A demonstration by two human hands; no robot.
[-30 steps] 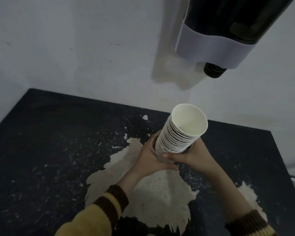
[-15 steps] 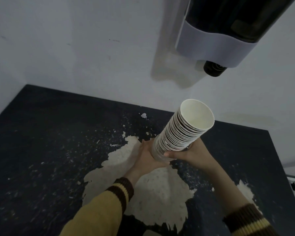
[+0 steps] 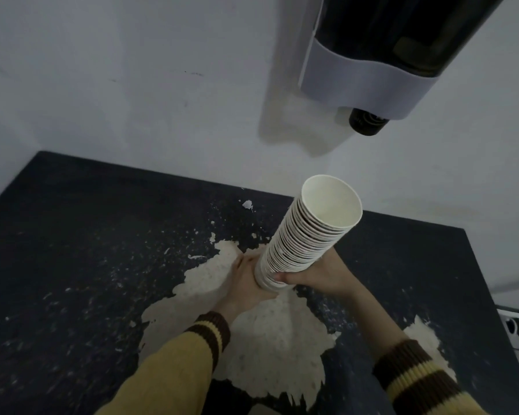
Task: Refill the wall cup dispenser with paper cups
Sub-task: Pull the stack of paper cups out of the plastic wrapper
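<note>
A tall stack of white paper cups (image 3: 309, 235) leans up and to the right, its open mouth facing the camera. My left hand (image 3: 246, 280) cups the stack's base from the left. My right hand (image 3: 321, 274) grips the lower end from the right, thumb across the rims. The wall cup dispenser (image 3: 381, 52), dark tube with a pale lower band, hangs on the white wall above and to the right of the stack. Its dark bottom outlet (image 3: 367, 125) is well above the top cup.
A dark table (image 3: 72, 250) with worn, flaking pale patches lies under the hands and meets the white wall at the back. A power socket and cable (image 3: 516, 324) sit low at the right edge, beyond the table.
Both hands have lifted the cup stack and tilted it further right toward the dispenser. The view has shifted slightly upward.
</note>
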